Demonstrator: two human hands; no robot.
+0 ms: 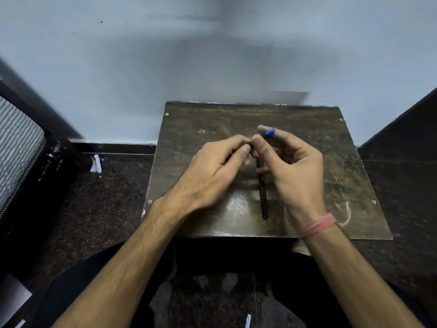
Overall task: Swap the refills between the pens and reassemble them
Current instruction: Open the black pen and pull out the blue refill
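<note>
A slim black pen (pixel 263 197) lies lengthwise on the small dark wooden table (pixel 331 185), its far end hidden behind my fingers. Above it my left hand (pixel 212 171) pinches a small dark pen part (pixel 250 146) between thumb and forefinger. My right hand (pixel 290 166) meets it at the fingertips and pinches the same dark part. A blue pen piece (pixel 270 132) sticks out between my right forefinger and the fingers behind it. How the held pieces join is hidden by the fingers.
The table stands against a pale blue wall (pixel 212 55) on a dark speckled floor (pixel 106 197). A black frame with striped fabric (pixel 19 147) is at the left, and a dark slanted panel (pixel 402 129) at the right. A white paper scrap (pixel 96 164) lies on the floor.
</note>
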